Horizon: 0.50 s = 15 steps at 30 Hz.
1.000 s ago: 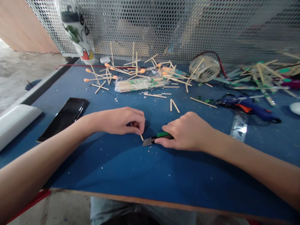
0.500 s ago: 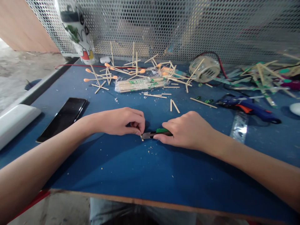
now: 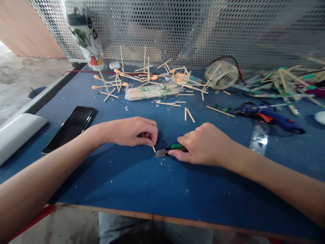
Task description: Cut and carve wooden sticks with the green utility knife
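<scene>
stick (image 3: pixel 154 149) beside cutter (image 3: pixel 168 150), crumbs (image 3: pixel 160 164) nearby, packet of sticks (image 3: pixel 152 91) farther back

Blue tbl (image 3: pixel 142 189) w/ phone (image 3: pixel 69 128), sticks (image 3: pixel 185 114)

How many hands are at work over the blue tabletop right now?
2. The left hand pinches a thin stick, its far end hidden by the fingers; the right hand grips a utility knife, blade close to the stick's end.
</scene>
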Motion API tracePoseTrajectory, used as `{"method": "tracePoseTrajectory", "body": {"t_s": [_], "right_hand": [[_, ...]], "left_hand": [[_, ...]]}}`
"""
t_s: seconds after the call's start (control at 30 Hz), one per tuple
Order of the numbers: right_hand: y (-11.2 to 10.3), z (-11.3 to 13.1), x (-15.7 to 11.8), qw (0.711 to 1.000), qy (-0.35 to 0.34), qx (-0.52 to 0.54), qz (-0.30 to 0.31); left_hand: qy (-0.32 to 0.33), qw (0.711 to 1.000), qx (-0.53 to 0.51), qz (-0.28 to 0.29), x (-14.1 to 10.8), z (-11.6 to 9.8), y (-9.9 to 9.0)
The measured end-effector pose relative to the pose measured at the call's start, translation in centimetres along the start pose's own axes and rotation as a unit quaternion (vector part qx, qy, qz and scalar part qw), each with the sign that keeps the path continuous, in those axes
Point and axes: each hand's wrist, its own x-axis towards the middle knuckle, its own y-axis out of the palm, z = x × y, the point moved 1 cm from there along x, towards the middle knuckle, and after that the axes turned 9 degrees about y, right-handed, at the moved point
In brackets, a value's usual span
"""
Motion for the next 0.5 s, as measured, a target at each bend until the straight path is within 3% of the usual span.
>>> {"method": "tracePoseTrajectory", "body": {"t_s": [0.1,0.33,0.5], "right_hand": [[0.6,-0.4,-0.4,0.998,-0.016,0.032,-0.054],[1.3,-2.6,0.2,0.966,-0.056,0.022,-0.253],[1.3,-2.7,0.3,0.955,-0.114,0.003,-0.275]], "left_hand": [[0.004,1.0,-0.003,-0.007,0.0,0.0,0.0],[0.025,0.999,0.022,-0.028,0.1,-0.5,0.4],[0.031,0.997,0.055,-0.034,0.2,-0.9,0.7]]}}
